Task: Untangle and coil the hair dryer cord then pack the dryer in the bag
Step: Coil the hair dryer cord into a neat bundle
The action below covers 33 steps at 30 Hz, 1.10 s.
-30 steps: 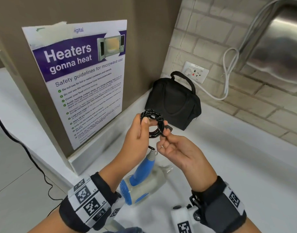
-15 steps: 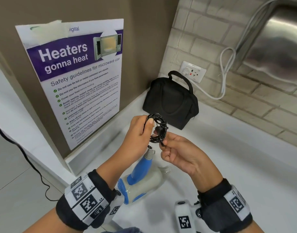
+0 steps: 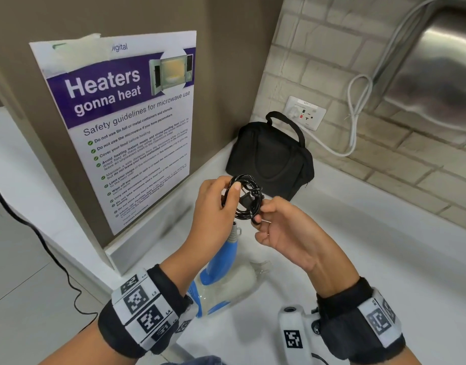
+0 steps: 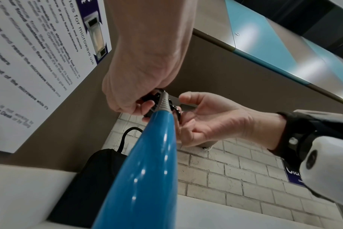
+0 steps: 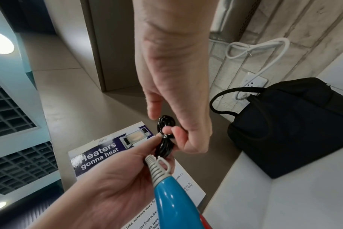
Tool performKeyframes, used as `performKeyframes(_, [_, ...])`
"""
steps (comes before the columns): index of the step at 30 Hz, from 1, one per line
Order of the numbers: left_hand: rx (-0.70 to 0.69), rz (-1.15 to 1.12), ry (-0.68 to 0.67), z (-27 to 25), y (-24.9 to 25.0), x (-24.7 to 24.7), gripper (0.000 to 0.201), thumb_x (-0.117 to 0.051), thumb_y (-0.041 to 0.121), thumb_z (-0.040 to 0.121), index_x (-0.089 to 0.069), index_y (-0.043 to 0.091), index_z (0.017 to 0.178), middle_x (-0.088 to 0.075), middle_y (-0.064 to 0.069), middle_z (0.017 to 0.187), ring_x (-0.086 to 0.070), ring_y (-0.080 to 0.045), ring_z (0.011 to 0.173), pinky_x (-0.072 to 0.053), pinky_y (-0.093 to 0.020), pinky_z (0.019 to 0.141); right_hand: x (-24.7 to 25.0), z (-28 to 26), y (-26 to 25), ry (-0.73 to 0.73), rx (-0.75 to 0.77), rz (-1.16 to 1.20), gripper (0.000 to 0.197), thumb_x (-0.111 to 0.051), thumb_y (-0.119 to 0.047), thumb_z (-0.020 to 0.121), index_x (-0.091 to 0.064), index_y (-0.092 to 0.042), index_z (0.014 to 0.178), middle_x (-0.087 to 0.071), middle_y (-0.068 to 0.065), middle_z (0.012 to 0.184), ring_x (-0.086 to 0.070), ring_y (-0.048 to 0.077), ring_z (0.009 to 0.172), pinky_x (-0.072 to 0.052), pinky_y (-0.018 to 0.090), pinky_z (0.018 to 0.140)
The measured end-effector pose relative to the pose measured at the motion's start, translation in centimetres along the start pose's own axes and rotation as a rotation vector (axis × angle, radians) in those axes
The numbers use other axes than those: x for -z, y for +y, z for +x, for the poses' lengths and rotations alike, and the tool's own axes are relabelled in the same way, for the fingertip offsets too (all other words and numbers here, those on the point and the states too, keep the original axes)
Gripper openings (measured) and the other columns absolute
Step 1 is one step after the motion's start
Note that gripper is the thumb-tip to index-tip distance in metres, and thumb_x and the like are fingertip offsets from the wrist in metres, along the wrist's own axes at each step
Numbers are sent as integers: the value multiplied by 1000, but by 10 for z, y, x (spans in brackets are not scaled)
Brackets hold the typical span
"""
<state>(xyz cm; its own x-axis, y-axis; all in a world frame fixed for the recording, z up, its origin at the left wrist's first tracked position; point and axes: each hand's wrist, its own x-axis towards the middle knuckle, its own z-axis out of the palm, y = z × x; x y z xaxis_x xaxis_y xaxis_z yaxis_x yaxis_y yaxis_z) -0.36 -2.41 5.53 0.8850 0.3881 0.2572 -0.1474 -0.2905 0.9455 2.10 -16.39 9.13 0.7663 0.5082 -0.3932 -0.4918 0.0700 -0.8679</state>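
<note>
The black cord [image 3: 243,200] is wound into a small coil held above the counter. My left hand [image 3: 230,196] grips the coil's left side, thumb on top. My right hand [image 3: 258,219] pinches the coil's lower right strands; the plug sits across the coil's middle. In the right wrist view the right hand [image 5: 172,131] and the left hand [image 5: 155,139] meet on the coil [image 5: 164,144]. The blue and white hair dryer [image 3: 221,272] is below my hands, its blue handle [image 4: 147,170] pointing up at the coil. The black bag [image 3: 268,156] stands closed behind.
A poster [image 3: 126,122] hangs on the brown panel at the left. A wall socket [image 3: 304,113] with a white cable [image 3: 358,101] sits behind the bag, under a steel appliance [image 3: 437,75]. The white counter [image 3: 384,246] stretches right. A black cable [image 3: 42,238] trails on the floor.
My right hand has slid from the plug at the coil's right side down to its lower strands. The plug now lies across the coil. The left hand keeps its grip.
</note>
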Motion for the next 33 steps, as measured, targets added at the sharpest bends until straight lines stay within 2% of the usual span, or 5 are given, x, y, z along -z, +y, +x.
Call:
performKeyframes(5, [-37,-13,-31,-2,5,1,16,-47,29,96,-60,20,101,-68,7,88,-63,-6,77,-53,-22,70,-7,2,8,159,139,-353,21,-58,-27,92,-65,-23,111,-63,-14,84,-49,4,74,-37,21,65])
performKeyframes(15, [-74,79,-25,3,5,4,18,-45,25,97,-59,13,99,-67,3,84,-62,-6,76,-46,-9,62,-9,7,12,154,142,-218,21,-57,-31,91,-69,-25,108,-69,-9,106,-54,6,105,-38,27,91])
performKeyframes(24, [-14,41,-58,4,10,1,12,-41,21,98,-49,13,95,-60,3,80,-57,-5,70,-44,-7,56,-7,14,21,284,378,-252,15,-61,-20,88,-73,-15,96,-73,9,96,-64,14,91,-49,24,79])
performKeyframes(31, [-61,111,-139,8,8,8,7,-50,18,93,-52,20,100,-66,-1,90,-62,-13,82,-46,-11,66,-5,16,23,225,410,-200,21,-59,-10,89,-64,-16,108,-73,2,100,-68,13,94,-51,21,75])
performKeyframes(33, [-82,83,-150,8,9,10,14,-49,17,94,-58,20,104,-69,-1,93,-65,-13,87,-53,-23,77,-7,15,21,206,450,-223,27,-57,-7,90,-64,-18,114,-72,1,104,-67,11,98,-52,19,78])
